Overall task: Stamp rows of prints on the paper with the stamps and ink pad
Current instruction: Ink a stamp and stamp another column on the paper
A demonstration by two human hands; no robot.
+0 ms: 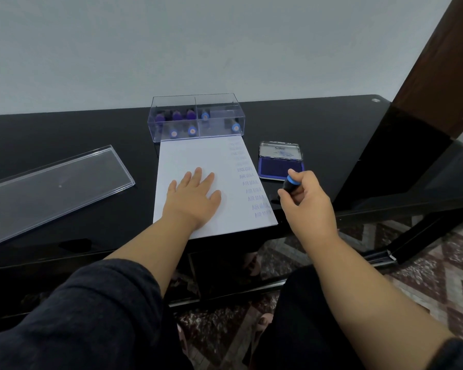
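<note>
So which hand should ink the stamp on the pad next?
Right. The right hand already grips the stamp right beside the open ink pad, while the left hand lies flat, steadying the paper.

Dark, seemingly charcoal sleeves pushed up both forearms.

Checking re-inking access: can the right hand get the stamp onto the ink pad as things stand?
Probably yes. The right hand holds the stamp just in front of the ink pad, whose lid is open, with nothing between.
</note>
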